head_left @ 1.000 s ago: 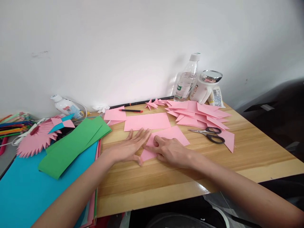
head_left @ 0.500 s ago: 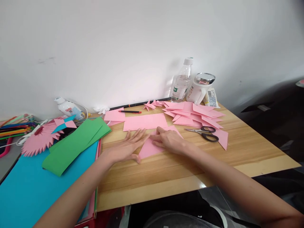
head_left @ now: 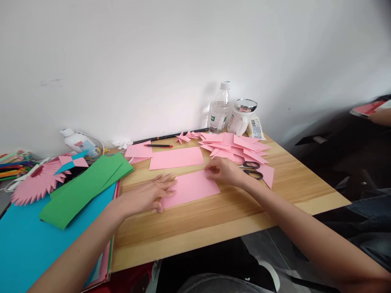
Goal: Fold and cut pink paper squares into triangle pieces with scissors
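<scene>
A pink paper rectangle (head_left: 194, 189) lies flat on the wooden table in front of me. My left hand (head_left: 154, 192) rests on its left end, fingers spread. Bunched fingers of my right hand (head_left: 224, 171) press on the paper's upper right edge; the fingertips are partly hidden. Just behind it lies another pink rectangle (head_left: 177, 158). Black-handled scissors (head_left: 253, 170) sit right of my right hand, beside a pile of folded pink paper (head_left: 235, 144).
At the back stand a water bottle (head_left: 220, 110) and a white mug (head_left: 240, 118). A pen (head_left: 159, 145) lies on pink paper. On the left are green sheets (head_left: 82, 191), blue paper (head_left: 27, 240) and a spiky pink paper piece (head_left: 39, 179). Another person's hand (head_left: 381, 117) shows far right.
My right hand has slid rightward along the paper to its right end, uncovering its middle. My left hand stays flat on the left end. The camera view has turned slightly right.
</scene>
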The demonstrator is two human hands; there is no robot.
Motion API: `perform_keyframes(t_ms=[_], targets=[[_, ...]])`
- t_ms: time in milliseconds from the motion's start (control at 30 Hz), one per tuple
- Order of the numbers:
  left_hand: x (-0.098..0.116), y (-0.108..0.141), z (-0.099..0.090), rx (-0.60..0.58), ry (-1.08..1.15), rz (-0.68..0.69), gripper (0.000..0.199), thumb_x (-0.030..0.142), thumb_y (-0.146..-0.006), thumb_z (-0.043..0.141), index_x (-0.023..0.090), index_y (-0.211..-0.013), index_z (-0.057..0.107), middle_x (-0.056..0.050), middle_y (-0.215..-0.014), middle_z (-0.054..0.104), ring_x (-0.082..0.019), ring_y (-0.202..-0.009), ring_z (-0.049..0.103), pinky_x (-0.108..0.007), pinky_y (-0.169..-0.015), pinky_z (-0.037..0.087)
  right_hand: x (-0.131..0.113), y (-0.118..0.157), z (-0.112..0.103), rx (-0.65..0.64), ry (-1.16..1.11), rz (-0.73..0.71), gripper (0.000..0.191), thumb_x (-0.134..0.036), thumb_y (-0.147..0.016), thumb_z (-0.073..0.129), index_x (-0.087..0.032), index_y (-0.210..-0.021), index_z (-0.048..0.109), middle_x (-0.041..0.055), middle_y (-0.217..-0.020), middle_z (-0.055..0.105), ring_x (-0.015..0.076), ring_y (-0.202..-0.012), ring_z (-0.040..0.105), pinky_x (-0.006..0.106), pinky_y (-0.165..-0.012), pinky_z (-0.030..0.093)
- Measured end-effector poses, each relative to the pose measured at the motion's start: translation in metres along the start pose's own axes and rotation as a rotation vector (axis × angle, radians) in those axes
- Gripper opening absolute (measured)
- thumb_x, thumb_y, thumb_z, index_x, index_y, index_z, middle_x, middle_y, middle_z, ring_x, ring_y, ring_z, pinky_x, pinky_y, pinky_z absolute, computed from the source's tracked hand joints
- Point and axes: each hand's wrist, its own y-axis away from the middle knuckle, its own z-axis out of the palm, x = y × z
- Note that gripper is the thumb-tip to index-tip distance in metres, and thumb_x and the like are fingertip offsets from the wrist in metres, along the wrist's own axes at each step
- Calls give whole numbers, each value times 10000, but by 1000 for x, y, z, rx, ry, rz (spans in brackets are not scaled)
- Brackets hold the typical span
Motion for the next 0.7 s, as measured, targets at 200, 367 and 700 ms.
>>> perform_keyframes(t_ms=[200, 367, 700], targets=[[14, -21, 15, 180, -220, 14, 270, 239, -934, 453, 148, -828, 685, -110, -1035, 665, -232, -1005, 593, -371, -852, 502, -5, -8, -10, -133, 3, 35, 311, -144, -635, 710, -150, -940, 647, 41, -858, 643, 152, -728, 588, 229, -611, 425], [10, -34, 27, 237, -337, 96, 297, 259, -974, 352, 153, -1035, 623, -104, -1111, 613, -203, -1037, 574, -349, -888, 493, -11, -23, -14, -220, 30, 60, 308, -160, -617, 731, -173, -908, 629, 29, -833, 647, 160, -729, 590, 231, -601, 412], [2, -36, 24, 330, -215, 128, 324, 230, -978, 317, 155, -1029, 629, -104, -1071, 637, -198, -1000, 604, -351, -880, 518, -1, -32, -14, -199, -139, 74, 75, -155, -679, 621, -172, -752, 629, 1, -729, 651, 135, -657, 583, 225, -570, 405]])
